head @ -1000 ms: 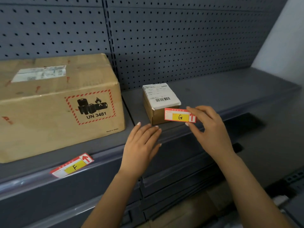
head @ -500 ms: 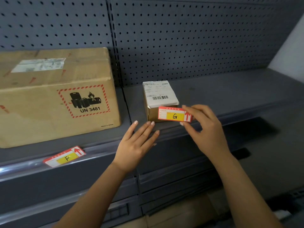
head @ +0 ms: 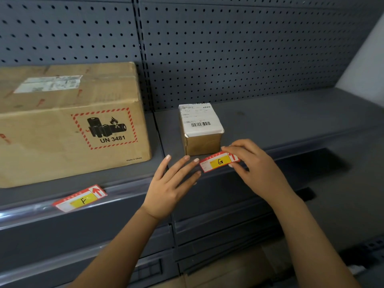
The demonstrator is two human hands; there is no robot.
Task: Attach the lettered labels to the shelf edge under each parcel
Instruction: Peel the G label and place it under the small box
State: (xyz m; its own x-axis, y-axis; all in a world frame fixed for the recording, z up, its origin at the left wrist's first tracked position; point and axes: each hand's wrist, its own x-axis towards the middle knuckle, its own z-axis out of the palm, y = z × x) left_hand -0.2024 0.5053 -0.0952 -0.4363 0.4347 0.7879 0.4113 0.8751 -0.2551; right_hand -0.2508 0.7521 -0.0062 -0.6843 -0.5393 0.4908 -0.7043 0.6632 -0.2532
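We see G label (head: 219,162): red border, yellow panel, handwritten black G, red arrow at right end. Right hand (head: 255,169) pinches its right end; label tilted at shelf edge (head: 291,151), just in front of small parcel (head: 202,134). Left hand (head: 172,183): fingers straight, spread, tips just beside label's left end. We count two labels, F label (head: 80,198) on edge at left below large parcel (head: 68,121); two parcels.

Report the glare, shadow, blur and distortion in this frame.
Head view: dim light, with a glare streak on the clear strip left of the F label. Head view: the wide lens bows the shelf edge and pegboard. Head view: the G label in the right hand reads sharp, fine print on the small box is too soft to read, and deep shadow lies below the shelf.
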